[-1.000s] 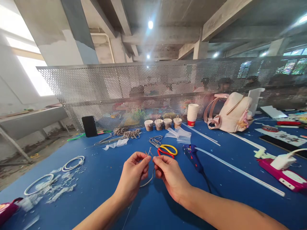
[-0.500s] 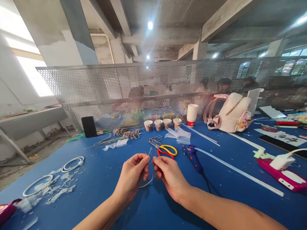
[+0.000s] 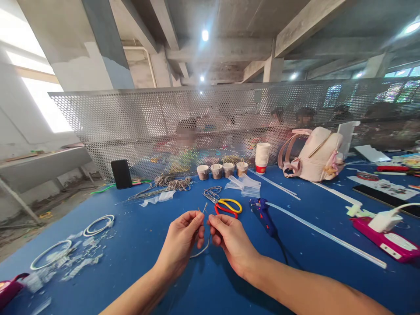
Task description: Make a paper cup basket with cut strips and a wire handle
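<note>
A big blue table [image 3: 138,245] fills the view, with a metal screen full of holes [image 3: 164,127] standing along its far edge. A pale pink bag [image 3: 320,154] sits near the far right corner. Close to the right edge lies a pink box [image 3: 393,247] with a white plug on top. A blue glue gun [image 3: 264,214] lies near the middle, and a long white stick runs from it toward the right edge. Beside the glue gun are scissors [image 3: 226,204] with red and yellow handles. White rings [image 3: 98,224] lie by the left edge. Near the front edge, the left hand [image 3: 182,243] and the right hand [image 3: 231,240] are nearly touching. Each pinches one end of a thin wire [image 3: 201,249] with finger and thumb. The wire hangs in a loop between them, just above the table.
</note>
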The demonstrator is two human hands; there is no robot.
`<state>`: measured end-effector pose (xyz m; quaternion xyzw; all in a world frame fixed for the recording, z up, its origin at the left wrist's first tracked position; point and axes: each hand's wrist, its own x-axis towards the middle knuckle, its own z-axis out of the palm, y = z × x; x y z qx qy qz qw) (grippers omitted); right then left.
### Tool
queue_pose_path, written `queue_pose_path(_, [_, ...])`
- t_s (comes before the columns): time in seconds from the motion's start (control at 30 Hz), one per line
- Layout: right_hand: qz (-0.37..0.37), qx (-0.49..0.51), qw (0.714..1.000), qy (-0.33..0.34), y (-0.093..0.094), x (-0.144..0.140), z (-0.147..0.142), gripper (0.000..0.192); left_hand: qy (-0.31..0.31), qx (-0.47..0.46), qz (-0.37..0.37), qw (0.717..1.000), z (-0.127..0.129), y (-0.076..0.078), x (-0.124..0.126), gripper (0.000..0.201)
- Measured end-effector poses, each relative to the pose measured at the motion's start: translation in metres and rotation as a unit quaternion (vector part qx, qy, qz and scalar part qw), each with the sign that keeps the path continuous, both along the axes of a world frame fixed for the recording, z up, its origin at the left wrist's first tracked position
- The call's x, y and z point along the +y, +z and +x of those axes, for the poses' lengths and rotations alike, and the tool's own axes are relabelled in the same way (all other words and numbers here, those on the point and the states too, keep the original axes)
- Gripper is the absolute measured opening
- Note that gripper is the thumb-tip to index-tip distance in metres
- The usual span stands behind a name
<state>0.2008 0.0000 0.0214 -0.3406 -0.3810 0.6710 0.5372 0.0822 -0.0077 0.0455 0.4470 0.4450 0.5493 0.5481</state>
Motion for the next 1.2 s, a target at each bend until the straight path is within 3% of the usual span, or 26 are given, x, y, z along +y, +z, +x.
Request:
queue_pose_path(0.63, [0.0,0.003,1.0,-0.001,-0.003,-0.002,-0.002,0.034,0.02,-0.029,-0.015,0.999,-0.001,-0.001,0.001,0.036])
queue_pose_path(0.93, [0.084,-0.087,0.992,-0.046,0.001,-0.011,-0.002,0.026,0.039,0.001,0.004,0.999,-0.002,-0.006,0.003,0.033])
queue_pose_path(1.2, [0.125,-0.099,0.986,-0.051,0.0,-0.013,-0.003,0.022,0.056,0.037,0.042,0.997,-0.002,-0.004,-0.001,0.034])
